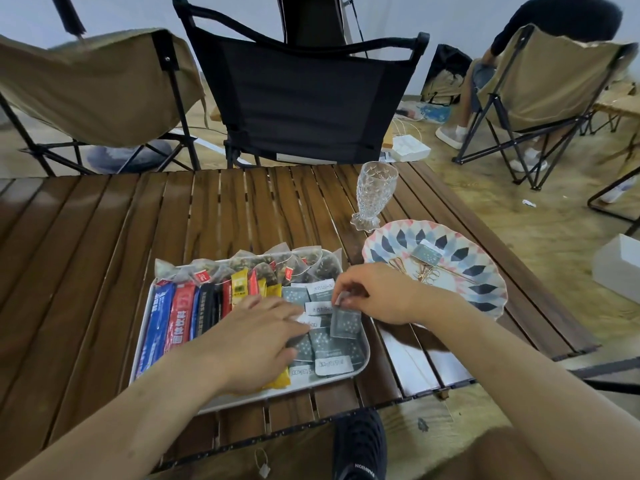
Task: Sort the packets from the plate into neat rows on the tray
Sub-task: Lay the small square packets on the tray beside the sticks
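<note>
The right hand (374, 294) is pinching a small grey dotted packet (344, 323) by its top edge, fingers and thumb curled on it, and the packet is hanging over the right end of the shallow white metal tray (364, 355). The left hand (256, 341) is lying on the grey and white packets (325, 344) there, its fingers straight and pressing down. Long blue, red, black and yellow stick sachets (180, 317) are lying side by side in the tray's left part. One more grey packet (427, 252) is lying on the scalloped diamond-patterned plate (485, 289), just right of the tray on the brown slatted wooden worktop (104, 254). A clear cut-glass goblet (375, 195) is standing behind the plate.
</note>
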The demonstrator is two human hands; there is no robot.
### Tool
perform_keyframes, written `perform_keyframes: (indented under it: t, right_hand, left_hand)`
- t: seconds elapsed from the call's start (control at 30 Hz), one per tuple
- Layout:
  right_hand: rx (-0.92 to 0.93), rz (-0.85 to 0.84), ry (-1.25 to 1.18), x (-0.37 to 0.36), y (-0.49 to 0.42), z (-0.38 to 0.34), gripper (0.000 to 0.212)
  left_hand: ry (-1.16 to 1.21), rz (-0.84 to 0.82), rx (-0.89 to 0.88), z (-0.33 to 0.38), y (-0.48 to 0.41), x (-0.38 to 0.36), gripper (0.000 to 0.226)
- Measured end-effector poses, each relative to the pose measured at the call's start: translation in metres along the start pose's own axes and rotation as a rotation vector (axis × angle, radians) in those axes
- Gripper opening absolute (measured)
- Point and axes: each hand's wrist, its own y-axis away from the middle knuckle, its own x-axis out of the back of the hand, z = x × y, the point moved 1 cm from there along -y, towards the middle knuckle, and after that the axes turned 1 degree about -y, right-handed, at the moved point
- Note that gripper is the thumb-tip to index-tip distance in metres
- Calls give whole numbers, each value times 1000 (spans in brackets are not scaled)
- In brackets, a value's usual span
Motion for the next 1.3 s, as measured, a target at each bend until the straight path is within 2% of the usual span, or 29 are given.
perform_keyframes:
  t: [0.33,0.43,0.57,0.7,0.8,0.87,0.97,1.1,1.3]
  right_hand:
    - [-10,-20,10,-12,-7,1,30]
    - [2,-3,-4,-9,-5,-2,22]
    - [-82,210,-18,14,-2,21,7]
    - [-380,508,45,33,3,91,20]
    - [-562,611,89,31,9,132,34]
    - [-617,601,94,25,10,146,39]
    - [-653,601,144,21,7,148,36]
    - [-707,614,96,25,6,140,34]
    - [-709,590,-44,28,7,139,52]
  left_hand:
    - [-57,25,40,14,6,0,58]
    - [-29,40,42,14,9,3,56]
    - [50,114,62,6,12,13,51]
    - [63,197,103,-12,19,24,46]
    - [78,221,153,-29,26,29,43]
    - [80,237,175,-40,30,30,41]
    - [88,246,196,-51,34,31,39]
    - [93,242,222,-59,39,31,41]
    - [90,234,239,-59,42,34,41]
